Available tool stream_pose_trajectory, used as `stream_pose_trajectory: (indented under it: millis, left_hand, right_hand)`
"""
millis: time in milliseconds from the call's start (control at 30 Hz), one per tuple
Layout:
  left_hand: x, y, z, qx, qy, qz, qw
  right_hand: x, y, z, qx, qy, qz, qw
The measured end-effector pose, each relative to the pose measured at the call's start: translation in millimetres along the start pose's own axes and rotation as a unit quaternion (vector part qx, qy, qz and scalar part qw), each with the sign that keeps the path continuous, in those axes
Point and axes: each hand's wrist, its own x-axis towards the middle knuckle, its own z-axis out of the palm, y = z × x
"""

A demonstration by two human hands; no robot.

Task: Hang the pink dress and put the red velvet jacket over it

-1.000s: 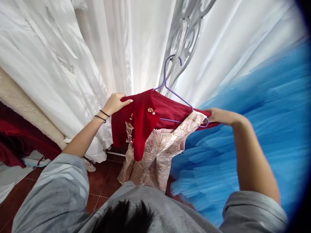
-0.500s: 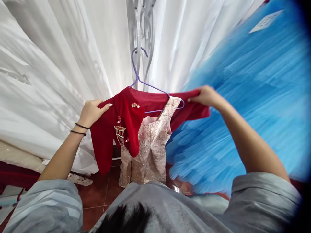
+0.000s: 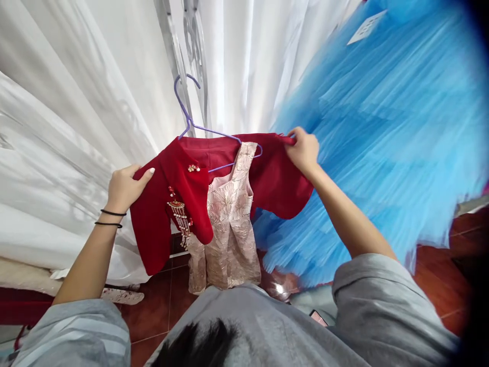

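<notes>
A red velvet jacket (image 3: 191,188) with a beaded tassel ornament (image 3: 179,214) hangs partly on a purple hanger (image 3: 187,114). My left hand (image 3: 128,188) pinches the jacket's sleeve side at the left, thumb on top. At the right, my right hand (image 3: 304,149) is closed on the jacket's other side, holding it stretched outward. A pale pink brocade dress (image 3: 231,224) hangs on the same hanger, one strap over its right end; its left shoulder is hidden under the jacket. The hanger's hook is on a grey metal scrollwork frame (image 3: 194,56).
White curtains (image 3: 126,66) hang behind and to the left. A large blue tulle gown (image 3: 367,137) with a white tag (image 3: 367,26) fills the right side. Red-brown floor tiles (image 3: 148,311) show below. A phone (image 3: 318,318) lies low at the right, near my body.
My right hand has drawn in and taken hold of the jacket's right edge, and that side now hangs more spread out. The view has shifted, so the hanger appears further left.
</notes>
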Motion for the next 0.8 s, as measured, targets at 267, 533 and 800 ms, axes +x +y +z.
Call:
stream_pose_trajectory:
  millis: [267, 533, 800]
  left_hand:
    - [0.6, 19.9, 22.1, 0.052, 0.162, 0.08, 0.982]
    - [1.3, 178.3, 113.3, -0.165, -0.009, 0.148, 0.975]
    - [58.5, 211.7, 171.9, -0.364, -0.094, 0.068, 0.924]
  right_hand:
    - [21.4, 2.7, -11.0, 0.139, -0.05, -0.01, 0.989]
    - [13.6, -21.9, 0.6, 0.345, -0.19, 0.09, 0.915]
    - [30.5, -51.4, -65.6, 0.212, 0.077, 0.006, 0.974]
